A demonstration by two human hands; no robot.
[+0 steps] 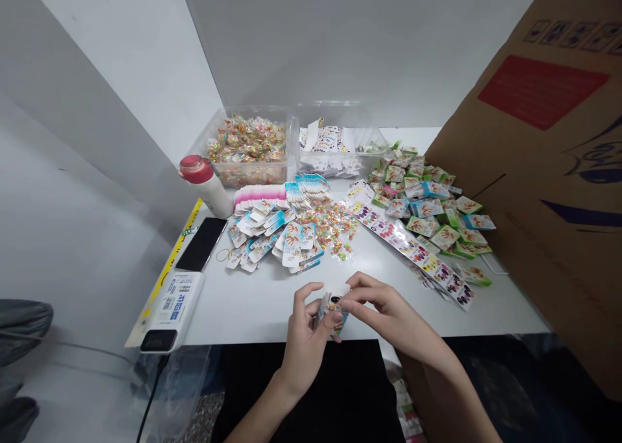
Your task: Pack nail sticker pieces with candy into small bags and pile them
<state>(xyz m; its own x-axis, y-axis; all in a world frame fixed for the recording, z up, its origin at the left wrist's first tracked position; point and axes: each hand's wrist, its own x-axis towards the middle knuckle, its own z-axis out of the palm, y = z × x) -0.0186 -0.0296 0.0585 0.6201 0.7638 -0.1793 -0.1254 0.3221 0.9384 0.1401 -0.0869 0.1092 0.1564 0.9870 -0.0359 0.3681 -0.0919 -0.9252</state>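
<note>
**A:** And there it is, a small printed card (331,311) held up just above the near edge of the white table (253,310), right between both hands!

**B:** Who's got hold of it?

**A:** Both of them! The left hand (305,349) is curled half shut, with its fingers and thumb around the lower part of the card. The right hand (381,308) reaches across and pinches the top edge between thumb and fingers.

**B:** What's closest to them?

**A:** Just ahead, a scattered heap of blue-and-white cards (262,239), with little clear bags of colourful bits (330,226) spilling beside it. Over to the right, a long printed strip (413,252) runs diagonally along a mound of green-edged packets (422,203).

**B:** And toward the back?

**A:** Two clear plastic tubs side by side: one (247,148) packed with colourful bags, the other (335,146) holding printed sheets.

**B:** Anything on the left?

**A:** A white bottle with a red cap (207,184), a black phone (201,243), a rubber band (223,255) by the heap, and a white power bank (172,310) at the table's corner. And a big cardboard box (534,138) looms in on the right!
</note>
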